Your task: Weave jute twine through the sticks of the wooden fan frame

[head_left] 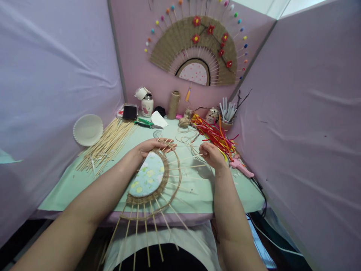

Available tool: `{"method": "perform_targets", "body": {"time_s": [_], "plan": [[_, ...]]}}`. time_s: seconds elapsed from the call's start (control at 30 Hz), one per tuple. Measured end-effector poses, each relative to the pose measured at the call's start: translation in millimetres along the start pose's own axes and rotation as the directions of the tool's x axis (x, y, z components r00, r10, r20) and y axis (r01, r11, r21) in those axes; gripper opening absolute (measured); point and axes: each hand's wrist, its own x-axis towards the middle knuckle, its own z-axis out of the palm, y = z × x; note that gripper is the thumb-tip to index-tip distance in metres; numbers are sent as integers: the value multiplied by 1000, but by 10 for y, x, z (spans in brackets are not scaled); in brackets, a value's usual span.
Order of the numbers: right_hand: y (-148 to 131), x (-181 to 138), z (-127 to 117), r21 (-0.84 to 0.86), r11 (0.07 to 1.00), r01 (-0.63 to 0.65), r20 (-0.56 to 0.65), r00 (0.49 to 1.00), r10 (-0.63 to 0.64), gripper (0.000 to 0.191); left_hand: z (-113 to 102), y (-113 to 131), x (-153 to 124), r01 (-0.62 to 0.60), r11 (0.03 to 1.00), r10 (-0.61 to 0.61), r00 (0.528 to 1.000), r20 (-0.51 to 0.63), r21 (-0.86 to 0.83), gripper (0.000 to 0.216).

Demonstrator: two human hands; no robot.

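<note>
My left hand (150,146) grips the upper end of a half-round woven fan (165,177), its fingers around the sticks. The fan has a pale blue fabric centre (149,175) with a yellow-green pattern, a woven twine band, and thin sticks (146,220) spreading outward and down past the table edge. An outer ring of twine (179,177) runs through the sticks, apart from the band. Closed in a pinch to the right of the fan, my right hand (213,154) holds a thin twine strand (187,146) stretched from the fan's top. The fingertips are partly hidden.
Loose sticks (108,145) and a white plate (88,130) lie at left. Green-handled cutters (148,123), a twine cone (174,105) and a twine ball (184,122) stand behind. Red pipe cleaners (211,131) and a pink glue gun (241,166) are at right. A finished fan (169,49) hangs above.
</note>
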Motion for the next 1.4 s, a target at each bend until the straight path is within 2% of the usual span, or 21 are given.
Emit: {"method": "perform_targets", "body": {"time_s": [0.13, 0.23, 0.33, 0.43, 0.57, 0.67, 0.9, 1.2, 1.3, 1.4], "plan": [[78, 27, 31, -121, 986, -115, 36, 992, 120, 34, -6, 120, -56, -149, 984, 135, 980, -147, -93, 38], [135, 24, 56, -256, 939, -229, 144, 952, 271, 31, -3, 141, -72, -204, 969, 175, 965, -197, -140, 36], [127, -12, 56, -378, 889, -259, 249, 896, 368, 30, 10, 98, -63, -188, 968, 161, 973, -165, -163, 36], [57, -59, 48, -464, 863, -202, 307, 877, 370, 31, 19, 47, -64, -166, 971, 150, 983, -102, -174, 36], [-16, -95, 69, -522, 842, -135, 388, 841, 376, 35, 9, 11, -90, -133, 968, 144, 989, 38, -211, 40], [-21, -97, 90, -528, 841, -116, 432, 817, 383, 36, -1, -17, -98, -133, 965, 154, 985, 77, -227, 40], [-15, -91, 63, -455, 873, -175, 359, 861, 360, 31, 6, -77, -109, -208, 953, 230, 970, 80, -219, 41], [11, -88, 12, -368, 909, -195, 272, 912, 306, 31, -55, -64, -116, -142, 973, 169, 975, 144, -183, 55], [12, -67, 14, -291, 936, -199, 183, 949, 258, 31, -70, -63, -102, -156, 972, 183, 971, 156, -174, 57], [3, -33, 11, -148, 978, -147, 79, 984, 160, 31, -72, -62, -97, -158, 972, 186, 970, 156, -176, 56]]}}
